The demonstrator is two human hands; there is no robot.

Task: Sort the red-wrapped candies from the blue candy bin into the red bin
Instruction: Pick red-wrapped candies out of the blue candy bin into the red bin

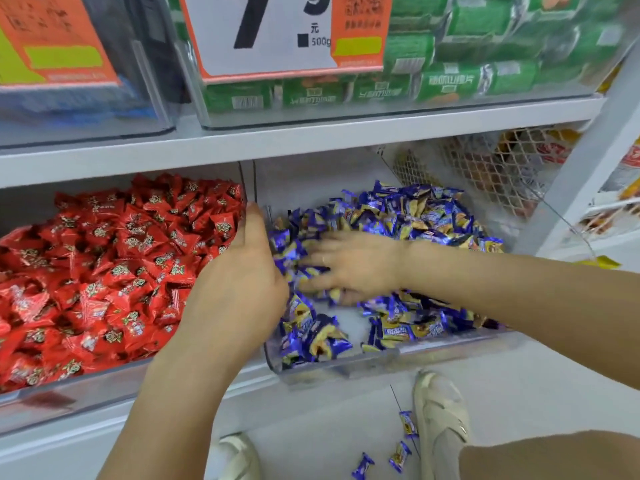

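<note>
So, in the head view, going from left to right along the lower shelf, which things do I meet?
Red bin of red-wrapped candies → left hand → right hand over blue candies → wire mesh basket.

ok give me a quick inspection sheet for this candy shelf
surface: white shelf carrying clear bins.
job's things: red bin piled with red-wrapped candies; blue candy bin holds blue-wrapped candies, bare floor showing mid-front; no red wrapper seen in it.
clutter: three blue candies on the floor by cream shoes.
grippers: left hand at the divider between bins, fingers relaxed; right hand spread flat on the blue candies, motion-blurred.
cables: nothing seen.
surroundings: price sign, green packs above; mesh rack at right.
</note>
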